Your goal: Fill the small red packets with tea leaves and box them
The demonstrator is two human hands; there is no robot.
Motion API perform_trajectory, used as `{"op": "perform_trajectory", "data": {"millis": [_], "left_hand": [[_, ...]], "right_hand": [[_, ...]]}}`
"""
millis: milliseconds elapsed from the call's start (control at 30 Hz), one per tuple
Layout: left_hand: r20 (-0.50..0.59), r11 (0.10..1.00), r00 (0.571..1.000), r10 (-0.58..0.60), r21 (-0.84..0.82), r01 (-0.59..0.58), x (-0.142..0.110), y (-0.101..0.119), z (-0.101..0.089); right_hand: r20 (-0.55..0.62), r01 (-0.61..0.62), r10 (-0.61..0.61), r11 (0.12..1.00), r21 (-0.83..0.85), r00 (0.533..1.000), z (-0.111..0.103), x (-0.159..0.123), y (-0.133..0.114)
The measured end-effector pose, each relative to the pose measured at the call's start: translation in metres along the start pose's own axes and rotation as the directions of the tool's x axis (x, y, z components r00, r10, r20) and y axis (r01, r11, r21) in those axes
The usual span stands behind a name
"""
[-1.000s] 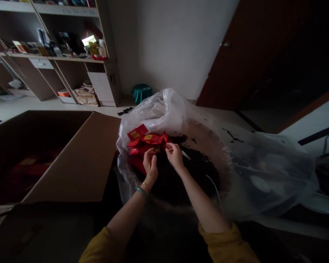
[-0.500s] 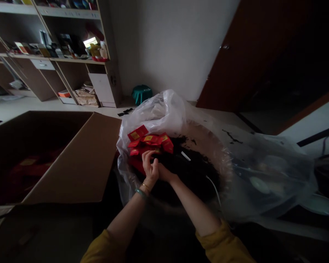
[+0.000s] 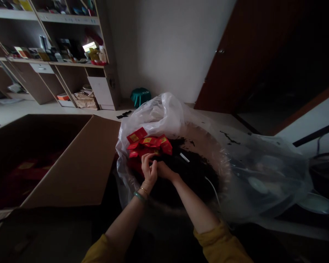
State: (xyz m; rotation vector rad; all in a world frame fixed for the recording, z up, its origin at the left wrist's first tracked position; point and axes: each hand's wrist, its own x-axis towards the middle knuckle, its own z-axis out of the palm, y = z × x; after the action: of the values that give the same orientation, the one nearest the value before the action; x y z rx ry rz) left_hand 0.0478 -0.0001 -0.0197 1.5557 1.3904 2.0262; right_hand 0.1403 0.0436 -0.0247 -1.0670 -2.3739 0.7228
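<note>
My left hand (image 3: pixel 149 171) and my right hand (image 3: pixel 165 170) meet above a heap of dark, loose shreds (image 3: pixel 192 168), like dry tea leaves. The left fingers are curled, with the thumb raised. My right hand is closed against the left palm, its fingertips mostly hidden. Whatever lies between the hands is too dark and small to make out. Just beyond the fingers, several small red packets (image 3: pixel 150 141) with yellow labels are piled at the heap's left side. A white strip (image 3: pixel 184 157) rests on the shreds. Clear plastic (image 3: pixel 167 109) lines the round container around them.
At left stands an open cardboard box (image 3: pixel 71 168) with red packets inside. Plastic sheeting (image 3: pixel 265 171) spreads to the right. A teal covered bin (image 3: pixel 140 96) stands by the wall, near a shelf unit (image 3: pixel 101 89). A brown door (image 3: pixel 222 73) is at back right.
The view has shifted slightly. My hands stay together in the same place over the shreds, with the left fingers a little more curled. The packets and white strip have not moved.
</note>
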Motion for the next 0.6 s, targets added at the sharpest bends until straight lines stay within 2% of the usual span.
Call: {"op": "perform_trajectory", "data": {"millis": [67,167,233,333,433,533,600], "left_hand": [[0.004,0.999,1.000,0.011,0.031,-0.011,0.001,0.000,0.000],[0.004,0.987,0.999,0.054,0.152,-0.054,0.002,-0.001,0.004],[0.033,0.971,0.998,0.045,0.234,-0.051,0.001,-0.003,0.008],[0.193,0.978,0.981,-0.033,0.209,-0.009,-0.002,-0.006,0.013],[0.311,0.990,0.941,-0.135,0.073,0.118,-0.006,-0.009,0.013],[0.287,0.971,0.928,-0.239,0.048,0.235,-0.007,-0.010,0.012],[0.262,0.967,0.931,-0.255,0.082,0.241,-0.006,-0.012,0.012]], "right_hand": [[-0.122,-0.031,0.036,0.999,0.044,0.992,-0.012,-0.006,0.005],[-0.354,-0.052,0.077,0.995,0.082,0.932,-0.041,-0.021,0.012],[-0.389,-0.026,0.041,0.999,0.043,0.920,-0.061,-0.030,0.013],[-0.413,0.016,-0.012,1.000,0.006,0.911,-0.077,-0.039,0.007],[-0.548,-0.009,0.009,1.000,0.003,0.836,-0.072,-0.043,-0.001],[-0.661,-0.060,0.013,0.997,-0.048,0.750,-0.056,-0.046,-0.006],[-0.693,-0.064,-0.020,0.993,-0.095,0.720,-0.046,-0.048,-0.006]]}}
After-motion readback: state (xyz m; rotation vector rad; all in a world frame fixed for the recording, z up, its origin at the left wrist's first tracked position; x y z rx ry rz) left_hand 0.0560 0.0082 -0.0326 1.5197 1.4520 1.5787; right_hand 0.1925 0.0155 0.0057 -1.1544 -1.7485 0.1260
